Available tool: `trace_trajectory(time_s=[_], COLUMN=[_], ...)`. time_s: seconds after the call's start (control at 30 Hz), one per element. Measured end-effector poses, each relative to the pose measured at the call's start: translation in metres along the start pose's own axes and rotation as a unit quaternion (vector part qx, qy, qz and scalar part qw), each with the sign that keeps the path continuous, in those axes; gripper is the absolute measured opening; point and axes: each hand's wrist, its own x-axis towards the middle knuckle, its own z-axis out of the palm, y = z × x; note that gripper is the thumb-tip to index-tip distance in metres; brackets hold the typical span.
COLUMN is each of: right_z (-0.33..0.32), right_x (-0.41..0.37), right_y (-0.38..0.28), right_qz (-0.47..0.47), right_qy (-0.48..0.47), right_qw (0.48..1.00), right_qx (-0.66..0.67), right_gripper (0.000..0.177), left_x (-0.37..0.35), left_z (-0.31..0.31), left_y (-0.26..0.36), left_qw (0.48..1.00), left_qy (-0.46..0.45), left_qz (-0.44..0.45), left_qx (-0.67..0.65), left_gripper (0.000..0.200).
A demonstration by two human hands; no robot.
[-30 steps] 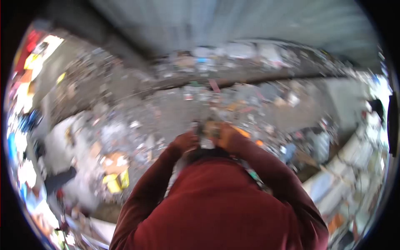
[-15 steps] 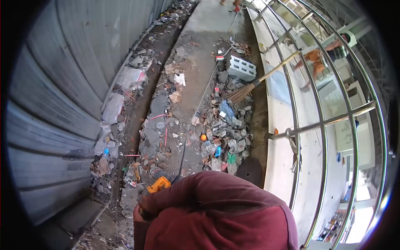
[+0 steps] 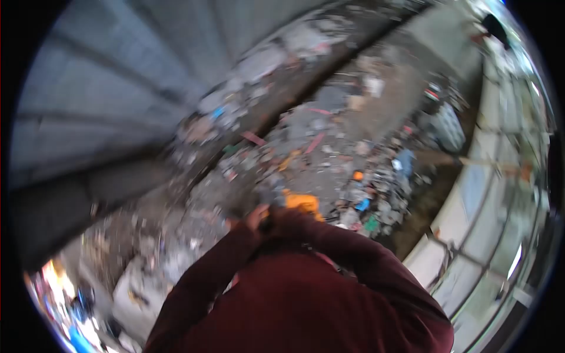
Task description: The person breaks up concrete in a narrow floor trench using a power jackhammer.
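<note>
Motion blur softens the view. My right hand [image 3: 286,221] is closed at the near side of an orange tool [image 3: 303,203], its fingers mostly hidden. Just left of it, my left hand [image 3: 254,217] is close to the tool's dark front part; its fingers are smeared, so its grip cannot be made out. Both maroon sleeves reach in from below. Under and around the tool lies broken rubble [image 3: 329,147].
A corrugated metal wall [image 3: 118,76] stands at the left, beside a dark groove. On the right are a grey hollow block [image 3: 448,127], a broom [image 3: 435,157], mixed litter and a railing. Part of a person [image 3: 495,29] shows at the top right.
The view has swung and tilted, so the ground appears rotated. The tool and my hands now appear higher and farther right, and my left forearm has come into view.
</note>
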Motion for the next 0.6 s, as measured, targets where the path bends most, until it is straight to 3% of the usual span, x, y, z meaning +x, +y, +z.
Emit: trace_trajectory(time_s=[0.1, 0.17, 0.3, 0.37, 0.4, 0.53, 0.6], right_z=[0.023, 0.048, 0.114, 0.139, 0.159, 0.209, 0.243], right_x=[0.038, 0.071, 0.130, 0.156, 0.171, 0.221, 0.252], right_y=[-0.003, 0.004, 0.034, 0.029, 0.037, 0.029, 0.040], right_qz=[-0.013, 0.005, -0.049, 0.010, 0.006, -0.067, -0.065], right_qy=[0.004, -0.019, 0.009, -0.008, -0.020, 0.043, 0.049], right_qw=[0.999, 0.999, 0.994, 0.999, 0.999, 0.996, 0.995], right_qx=[-0.051, -0.046, -0.097, -0.037, -0.042, -0.049, 0.053], right_gripper=[0.069, 0.070, 0.071, 0.068, 0.068, 0.062, 0.055], left_x=[0.017, 0.021, 0.024, 0.018, 0.007, -0.019, -0.045], left_z=[-0.039, -0.072, -0.133, -0.164, -0.172, -0.212, -0.216], left_y=[-0.006, -0.002, 0.001, 0.011, 0.020, 0.050, 0.072], left_qw=[0.979, 0.969, 0.943, 0.903, 0.903, 0.841, 0.819], left_qy=[0.200, 0.220, 0.293, 0.374, 0.379, 0.424, 0.419], left_qz=[0.042, 0.095, 0.141, 0.121, 0.124, 0.115, 0.100], left_qx=[0.013, 0.059, 0.071, 0.174, 0.162, 0.315, 0.379], left_gripper=[0.048, 0.045, 0.046, 0.055, 0.055, 0.069, 0.078])
